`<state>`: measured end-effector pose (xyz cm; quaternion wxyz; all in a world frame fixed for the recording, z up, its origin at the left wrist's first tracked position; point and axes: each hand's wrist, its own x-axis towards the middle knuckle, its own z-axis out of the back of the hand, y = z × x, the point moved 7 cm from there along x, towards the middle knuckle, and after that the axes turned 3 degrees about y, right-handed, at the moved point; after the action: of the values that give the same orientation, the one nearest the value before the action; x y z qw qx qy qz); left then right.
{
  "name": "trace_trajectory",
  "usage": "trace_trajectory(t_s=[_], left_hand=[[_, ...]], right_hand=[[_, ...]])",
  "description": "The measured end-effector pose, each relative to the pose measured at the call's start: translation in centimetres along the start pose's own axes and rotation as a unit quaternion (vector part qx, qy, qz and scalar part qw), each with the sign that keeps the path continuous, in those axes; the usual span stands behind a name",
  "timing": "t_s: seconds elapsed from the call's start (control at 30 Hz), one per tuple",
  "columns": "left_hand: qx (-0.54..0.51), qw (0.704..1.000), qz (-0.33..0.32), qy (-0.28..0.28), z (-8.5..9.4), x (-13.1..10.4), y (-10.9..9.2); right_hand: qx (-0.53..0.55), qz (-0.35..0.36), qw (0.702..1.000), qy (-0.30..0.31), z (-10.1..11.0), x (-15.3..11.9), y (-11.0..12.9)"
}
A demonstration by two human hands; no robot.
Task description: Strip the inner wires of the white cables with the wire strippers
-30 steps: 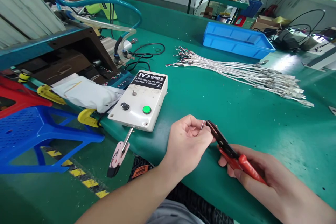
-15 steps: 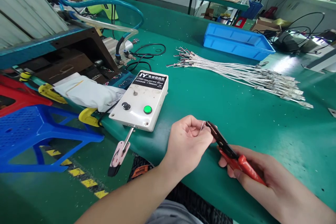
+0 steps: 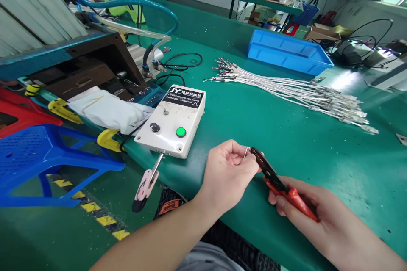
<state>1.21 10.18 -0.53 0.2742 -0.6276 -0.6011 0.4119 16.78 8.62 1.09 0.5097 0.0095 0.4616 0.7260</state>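
My left hand (image 3: 227, 173) is closed, pinching a thin white wire (image 3: 246, 152) between thumb and fingers. My right hand (image 3: 313, 207) grips the red handles of a pair of wire strippers (image 3: 270, 173) with black jaws. The tips of the jaws touch or nearly touch the left fingertips beside the wire; the exact contact is hidden. To the left of my hands lies a white wire-twisting machine (image 3: 173, 118) with a green button and a knob. From its front edge a metal shaft sticks out, carrying a pink and black clip (image 3: 145, 188).
A bundle of white cables (image 3: 280, 87) lies across the green table (image 3: 241, 123), in front of a blue bin (image 3: 288, 53). At left are a metal machine (image 3: 38, 21), a white cloth (image 3: 110, 110) and a blue stool (image 3: 47, 156).
Both hands, the wire and the strippers keep nearly the same pose. The right fingers shift slightly around the handles, and the whole view moves a little.
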Motion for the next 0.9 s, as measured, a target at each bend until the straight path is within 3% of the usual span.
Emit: trace_trajectory(t_s=[0.9], left_hand=[[0.008,1.0,-0.002,0.006,0.1,-0.01,0.14]], right_hand=[[-0.028,0.035,0.999,-0.026,0.09,0.08,0.51]])
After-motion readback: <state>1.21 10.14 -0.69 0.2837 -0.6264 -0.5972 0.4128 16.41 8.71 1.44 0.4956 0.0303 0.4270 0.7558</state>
